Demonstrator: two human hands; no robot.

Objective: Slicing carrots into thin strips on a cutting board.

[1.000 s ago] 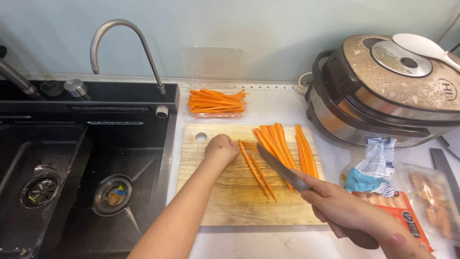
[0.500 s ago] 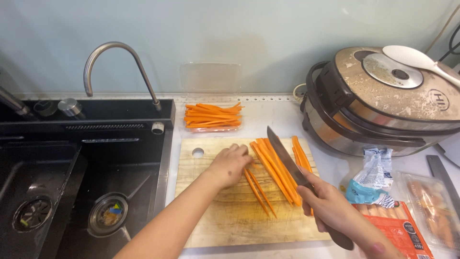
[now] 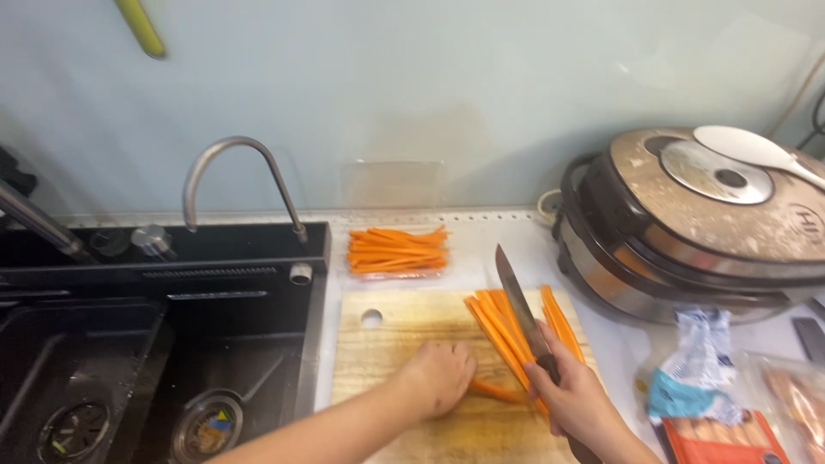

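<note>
Sink (image 3: 94,361), black, at far left, with two round drains in the bottom. Curved metal tap (image 3: 236,176) above its back edge, near the pale wall.

Wooden cutting board (image 3: 391,344) just right of the sink, on the white counter, with a small round hole near its top left corner. Behind the board, a clear tray (image 3: 397,252) with orange carrot strips lying flat in it, apart from the board.

Left hand (image 3: 438,378) on the middle of the board, palm down, fingers curled narrow and pressing on one carrot strip (image 3: 498,393) that sticks out to the right from under the hand. Cannot tell how many pieces are under the palm.

Bundle of long carrot sticks (image 3: 507,331) on the right half of the board, laid side by side and slanted, touching each other. Knife (image 3: 518,301) over this bundle, blade pointing away and up-left, tip above the far edge of the board. Right hand (image 3: 576,399) closed tight around the knife handle, near the front right corner of the board, just beside the left hand but not touching it.

Big round metal cooker (image 3: 687,232) further right, lid shut, with a white spoon (image 3: 748,150) resting on top. In front of it, a white and blue plastic packet (image 3: 696,369) and, at the bottom right, a red pack of sausages (image 3: 722,434), partly cut off by the frame edge.
</note>
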